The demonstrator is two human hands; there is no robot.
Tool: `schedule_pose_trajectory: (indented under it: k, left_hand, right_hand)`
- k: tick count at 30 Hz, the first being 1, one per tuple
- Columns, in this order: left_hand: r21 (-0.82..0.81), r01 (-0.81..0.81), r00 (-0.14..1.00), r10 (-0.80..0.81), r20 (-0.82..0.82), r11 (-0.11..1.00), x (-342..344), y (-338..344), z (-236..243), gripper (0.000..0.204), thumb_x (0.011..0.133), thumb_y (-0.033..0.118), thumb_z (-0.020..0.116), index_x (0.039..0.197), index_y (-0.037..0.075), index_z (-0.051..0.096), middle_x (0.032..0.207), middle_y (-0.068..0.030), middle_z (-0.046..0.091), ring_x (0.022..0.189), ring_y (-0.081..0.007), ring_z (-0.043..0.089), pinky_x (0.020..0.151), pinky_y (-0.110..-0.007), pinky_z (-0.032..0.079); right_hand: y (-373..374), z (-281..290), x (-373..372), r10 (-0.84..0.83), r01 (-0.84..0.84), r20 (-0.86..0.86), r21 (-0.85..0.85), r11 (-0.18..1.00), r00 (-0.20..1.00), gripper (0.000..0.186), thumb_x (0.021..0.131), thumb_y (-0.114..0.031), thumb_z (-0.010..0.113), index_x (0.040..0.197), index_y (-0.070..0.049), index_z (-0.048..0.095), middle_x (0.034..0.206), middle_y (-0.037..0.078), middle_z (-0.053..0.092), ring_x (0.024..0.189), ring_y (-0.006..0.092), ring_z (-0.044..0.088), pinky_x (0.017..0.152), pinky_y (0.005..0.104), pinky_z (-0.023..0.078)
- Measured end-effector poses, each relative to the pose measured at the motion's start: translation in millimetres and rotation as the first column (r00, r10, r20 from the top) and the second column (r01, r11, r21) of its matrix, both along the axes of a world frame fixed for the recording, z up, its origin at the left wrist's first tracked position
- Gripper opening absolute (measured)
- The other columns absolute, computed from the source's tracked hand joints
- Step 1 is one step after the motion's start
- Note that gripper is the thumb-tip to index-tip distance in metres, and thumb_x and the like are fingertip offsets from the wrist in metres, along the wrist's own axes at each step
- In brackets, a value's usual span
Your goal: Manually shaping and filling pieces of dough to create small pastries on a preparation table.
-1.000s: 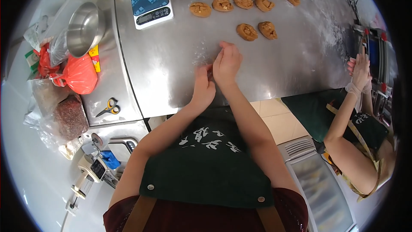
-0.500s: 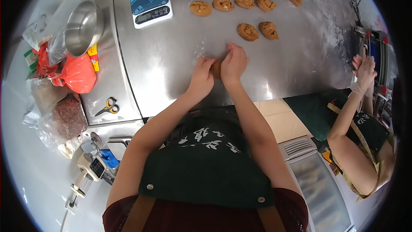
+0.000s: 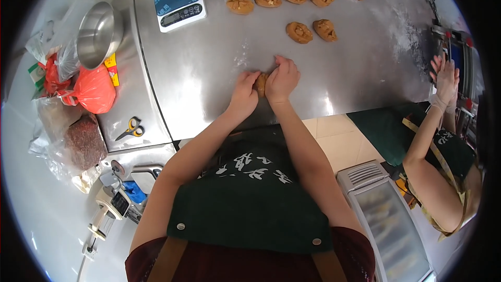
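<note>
Between my two hands, close to the near edge of the steel table, is a small piece of brown dough (image 3: pixel 261 85). My left hand (image 3: pixel 244 94) is closed against its left side, thumb at the top. From the right, my right hand (image 3: pixel 282 79) presses on it with curled fingers; its fingertips are partly hidden. Farther off lie several brown dough pieces with chunky bits on top, the closest pair being one dough piece (image 3: pixel 299 32) and its neighbour (image 3: pixel 325 30).
A digital scale (image 3: pixel 183 19) stands far left on the table (image 3: pixel 209 73). Left of it are a steel bowl (image 3: pixel 99 35), a red plastic bag (image 3: pixel 95 91), scissors (image 3: pixel 131 129) and a bagged dark red mass (image 3: pixel 85 141). At right, another person's gloved hands (image 3: pixel 445 81) are near a machine.
My hands have shifted slightly around the dough, and more of it shows between them. The whole view has moved a little. The other person's hands have moved slightly.
</note>
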State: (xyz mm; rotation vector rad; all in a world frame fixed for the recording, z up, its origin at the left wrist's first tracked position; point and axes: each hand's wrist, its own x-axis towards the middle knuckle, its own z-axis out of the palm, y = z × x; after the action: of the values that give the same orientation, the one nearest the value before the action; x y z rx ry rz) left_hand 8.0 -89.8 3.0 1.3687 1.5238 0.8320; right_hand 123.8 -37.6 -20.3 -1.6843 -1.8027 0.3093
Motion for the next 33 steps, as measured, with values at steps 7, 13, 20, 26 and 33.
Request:
schedule_pose_trajectory:
  k: [7,13,20,26,33]
  left_hand:
    - [-0.011,-0.053,0.999,0.053,-0.012,0.999,18.5,-35.2,27.4,0.054,0.074,-0.012,0.039,0.128,-0.003,0.043,0.117,-0.0199,0.044,0.107,-0.0325,0.049,0.095,-0.036,0.040]
    - [0.013,-0.109,0.993,0.110,-0.045,0.994,17.2,-33.4,19.0,0.057,0.075,-0.012,0.041,0.131,-0.001,0.040,0.120,-0.0205,0.043,0.111,-0.0340,0.046,0.096,-0.039,0.039]
    - [-0.071,0.164,0.984,-0.168,-0.056,0.984,-0.4,2.7,16.5,0.054,0.070,-0.010,0.040,0.122,-0.001,0.048,0.110,-0.0191,0.049,0.105,-0.0348,0.048,0.093,-0.038,0.039]
    - [0.084,0.078,0.996,-0.074,-0.057,0.993,10.2,-34.4,38.7,0.059,0.066,-0.013,0.039,0.123,0.001,0.046,0.112,-0.0190,0.044,0.105,-0.0336,0.047,0.093,-0.039,0.038]
    - [0.024,-0.057,0.997,0.056,0.057,0.998,8.7,2.0,39.0,0.062,0.066,-0.013,0.037,0.127,-0.004,0.041,0.117,-0.0194,0.040,0.109,-0.0340,0.045,0.098,-0.036,0.038]
  right_hand:
    - [-9.9,26.1,-6.9,-0.016,0.008,-0.212,-0.041,0.999,0.977,0.032,0.072,0.000,0.050,0.102,-0.008,0.056,0.092,0.007,0.058,0.089,0.0277,0.054,0.075,0.0404,0.036]
    - [-18.9,5.4,3.7,-0.093,0.089,-0.136,-0.035,0.995,0.986,0.032,0.072,0.001,0.050,0.102,-0.008,0.057,0.090,0.007,0.058,0.087,0.0274,0.055,0.074,0.0406,0.036]
    - [-22.8,-2.5,8.5,-0.028,0.026,-0.055,-0.037,0.999,0.998,0.031,0.073,0.000,0.050,0.103,-0.008,0.057,0.094,0.008,0.057,0.089,0.0284,0.054,0.074,0.0417,0.035]
    - [-37.1,15.0,8.1,0.013,-0.018,-0.124,-0.039,0.999,0.992,0.030,0.075,0.001,0.051,0.103,-0.007,0.056,0.098,0.011,0.057,0.092,0.0295,0.054,0.078,0.0414,0.036]
    - [19.2,28.4,-1.1,0.006,-0.004,-0.144,0.016,1.000,0.989,0.028,0.076,0.002,0.051,0.102,-0.007,0.055,0.097,0.010,0.057,0.090,0.0296,0.054,0.077,0.0406,0.036]
